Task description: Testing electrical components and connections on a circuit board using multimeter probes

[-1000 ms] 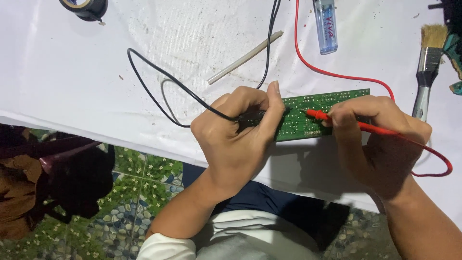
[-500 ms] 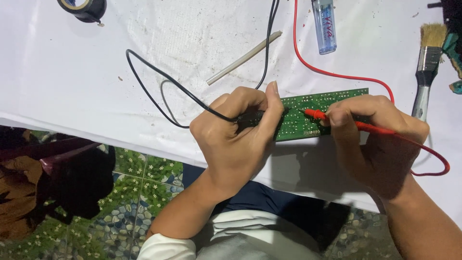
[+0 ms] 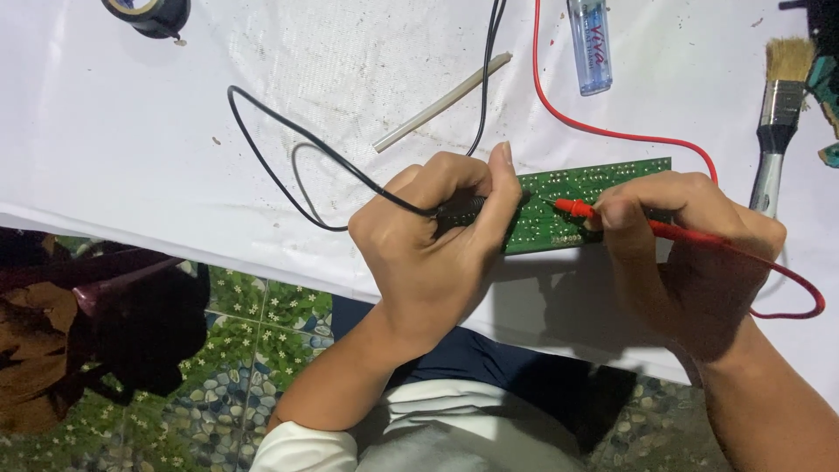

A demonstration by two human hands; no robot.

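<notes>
The left hand pinches a black probe, the right hand a red probe; both tips touch the green circuit board on the desk.

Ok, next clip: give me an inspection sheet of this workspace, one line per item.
Surface: white cloth, speckled with dirt.
Job's things: green circuit board; black probe and red probe on it.
Clutter: lighter, brush, tape roll, white stick.
Hands: left hand grips black probe; right hand grips red probe.
Cables: black lead looped; red lead curves behind board.
Surroundings: patterned floor, dark bag.
</notes>
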